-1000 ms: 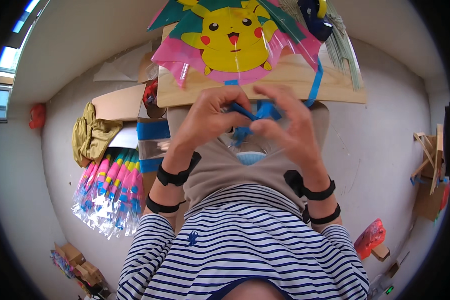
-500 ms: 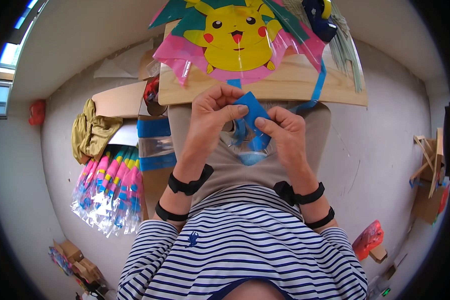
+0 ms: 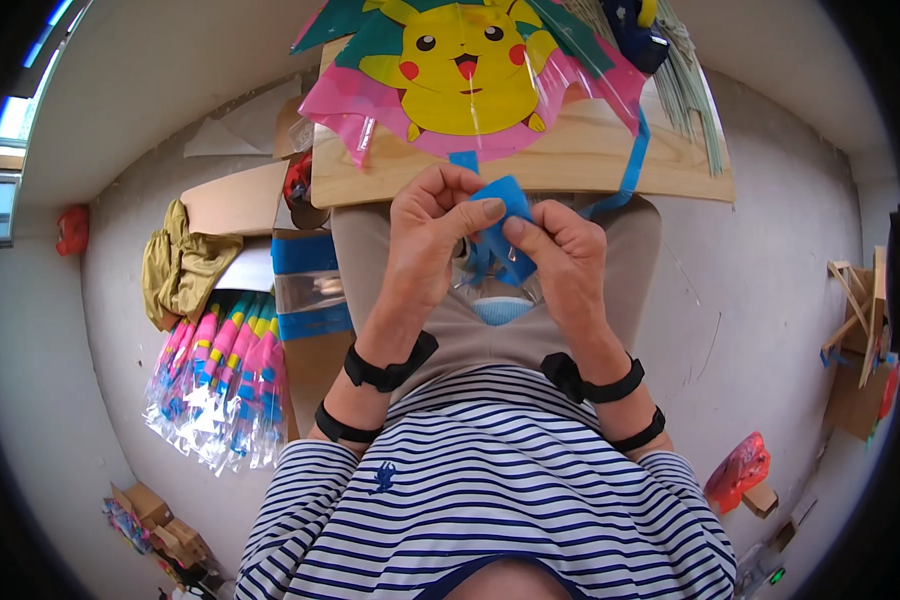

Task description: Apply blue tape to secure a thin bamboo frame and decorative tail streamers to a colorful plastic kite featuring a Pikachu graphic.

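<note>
Above my lap I pinch a folded piece of blue plastic film (image 3: 511, 195) with both hands. My left hand (image 3: 438, 215) grips its upper left edge between thumb and curled fingers. On the lower right side of the film, my right hand (image 3: 568, 248) presses with its thumb. Beyond my hands a kite (image 3: 470, 85) with a yellow cartoon figure on pink and green film lies on the wooden table (image 3: 595, 172). A blue streamer (image 3: 632, 175) hangs from its right corner over the table edge. Clear film and more blue strip sit partly hidden below my fingers.
Thin pale sticks (image 3: 692, 110) and a dark blue tape dispenser (image 3: 642, 40) occupy the table's right side. To my left are bagged pink and blue bundles (image 3: 220, 370), a khaki cloth (image 3: 185, 270) and a blue-banded box (image 3: 308, 255). Behind right lies a red bag (image 3: 738, 470).
The blue film has tilted more upright and shifted slightly between my fingers. My right hand has come a little closer to the left. Both keep their grip.
</note>
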Action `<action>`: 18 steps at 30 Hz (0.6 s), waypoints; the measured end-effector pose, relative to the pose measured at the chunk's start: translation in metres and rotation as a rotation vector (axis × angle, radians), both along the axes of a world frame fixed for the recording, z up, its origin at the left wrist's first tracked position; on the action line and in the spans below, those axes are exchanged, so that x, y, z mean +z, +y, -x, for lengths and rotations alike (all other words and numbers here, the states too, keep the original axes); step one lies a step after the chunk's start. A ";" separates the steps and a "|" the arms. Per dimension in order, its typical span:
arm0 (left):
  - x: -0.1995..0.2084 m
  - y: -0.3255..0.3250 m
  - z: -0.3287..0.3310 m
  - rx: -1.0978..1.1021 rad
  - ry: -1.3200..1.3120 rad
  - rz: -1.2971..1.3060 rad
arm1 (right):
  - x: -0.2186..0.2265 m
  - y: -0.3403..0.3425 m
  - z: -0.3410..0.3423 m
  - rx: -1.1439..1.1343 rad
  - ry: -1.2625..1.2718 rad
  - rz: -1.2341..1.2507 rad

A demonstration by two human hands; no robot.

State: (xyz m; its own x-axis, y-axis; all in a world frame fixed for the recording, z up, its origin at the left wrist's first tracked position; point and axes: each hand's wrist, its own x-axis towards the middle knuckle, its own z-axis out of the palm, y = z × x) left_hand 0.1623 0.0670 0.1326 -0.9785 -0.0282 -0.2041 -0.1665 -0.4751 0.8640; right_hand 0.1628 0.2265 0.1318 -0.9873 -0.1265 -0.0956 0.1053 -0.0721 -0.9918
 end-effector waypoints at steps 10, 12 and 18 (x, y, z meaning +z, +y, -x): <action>-0.001 0.009 -0.006 -0.095 0.002 -0.035 | -0.012 0.003 0.012 -0.088 -0.010 0.048; -0.003 0.009 -0.004 -0.043 0.000 -0.007 | -0.016 0.002 0.011 -0.138 0.074 -0.016; -0.065 -0.007 -0.002 -0.147 0.002 0.546 | -0.008 0.020 0.026 -0.424 0.174 -0.081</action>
State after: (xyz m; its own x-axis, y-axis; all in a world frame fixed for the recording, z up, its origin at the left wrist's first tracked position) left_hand 0.1643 0.0603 0.0672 -0.9806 0.0071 -0.1961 -0.1952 0.0691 0.9783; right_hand 0.1371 0.2464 0.1238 -0.9524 0.2932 0.0832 -0.0853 0.0054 -0.9963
